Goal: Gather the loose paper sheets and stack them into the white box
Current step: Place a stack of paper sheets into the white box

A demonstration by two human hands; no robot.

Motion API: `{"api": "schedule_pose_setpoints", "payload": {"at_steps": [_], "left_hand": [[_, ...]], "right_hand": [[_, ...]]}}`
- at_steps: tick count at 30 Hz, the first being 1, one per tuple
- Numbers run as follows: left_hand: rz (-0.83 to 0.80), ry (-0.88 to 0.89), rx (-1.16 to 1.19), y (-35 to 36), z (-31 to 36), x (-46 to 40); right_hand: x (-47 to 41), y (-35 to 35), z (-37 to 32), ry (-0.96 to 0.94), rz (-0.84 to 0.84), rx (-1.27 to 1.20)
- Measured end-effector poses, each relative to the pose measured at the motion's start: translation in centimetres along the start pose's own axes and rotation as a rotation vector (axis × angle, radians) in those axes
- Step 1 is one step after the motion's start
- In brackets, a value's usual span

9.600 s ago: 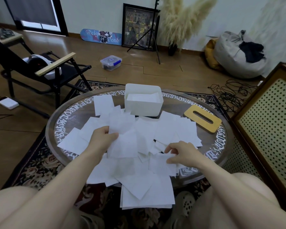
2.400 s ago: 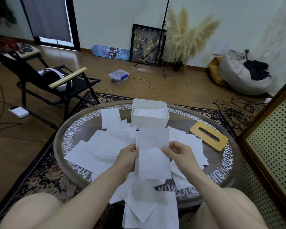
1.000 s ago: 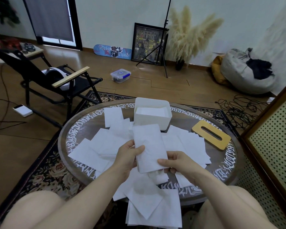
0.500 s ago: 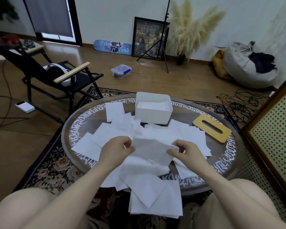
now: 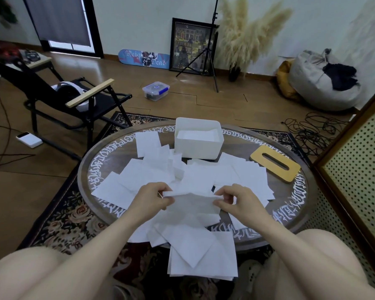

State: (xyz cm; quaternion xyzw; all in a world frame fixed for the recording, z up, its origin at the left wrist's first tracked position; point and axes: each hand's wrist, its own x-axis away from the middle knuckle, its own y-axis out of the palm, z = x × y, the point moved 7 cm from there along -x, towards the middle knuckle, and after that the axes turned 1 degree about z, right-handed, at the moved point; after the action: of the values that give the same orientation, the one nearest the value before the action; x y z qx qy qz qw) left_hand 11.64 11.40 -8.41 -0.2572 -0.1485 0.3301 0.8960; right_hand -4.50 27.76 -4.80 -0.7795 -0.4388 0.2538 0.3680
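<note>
Several loose white paper sheets (image 5: 143, 176) lie scattered over the round table (image 5: 290, 213), some hanging over its near edge. The white box (image 5: 197, 148) stands at the table's far middle with paper inside it. My left hand (image 5: 152, 200) and my right hand (image 5: 236, 200) each pinch one end of a folded white sheet (image 5: 193, 202), held low over the pile near the table's front.
A yellow wooden lid with a slot (image 5: 275, 166) lies on the table's right side. A black folding chair (image 5: 59, 98) stands to the left, a perforated wooden cabinet (image 5: 355, 169) close on the right. Cables (image 5: 312, 131) lie on the floor beyond.
The sheet I held up flat between both hands has come down and been folded over; both hands now pinch its ends just above the pile.
</note>
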Motion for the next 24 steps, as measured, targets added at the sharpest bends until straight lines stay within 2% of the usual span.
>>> {"api": "schedule_pose_setpoints", "payload": {"at_steps": [11, 17, 20, 24], "left_hand": [[-0.007, -0.08, 0.007, 0.9, -1.3, -0.1], [0.117, -0.182, 0.313, 0.3, -1.0, -0.7], [0.186, -0.188, 0.418, 0.4, -0.5, -1.0], [0.241, -0.158, 0.431, 0.5, 0.5, -1.6]], "right_hand": [[-0.5, 2.8, 3.6, 0.249, -0.16, 0.001], [-0.6, 0.9, 2.4, 0.401, -0.008, -0.517], [-0.4, 0.4, 1.6, 0.439, 0.02, -0.598], [-0.8, -0.1, 1.8, 0.454, 0.128, -0.671]]}}
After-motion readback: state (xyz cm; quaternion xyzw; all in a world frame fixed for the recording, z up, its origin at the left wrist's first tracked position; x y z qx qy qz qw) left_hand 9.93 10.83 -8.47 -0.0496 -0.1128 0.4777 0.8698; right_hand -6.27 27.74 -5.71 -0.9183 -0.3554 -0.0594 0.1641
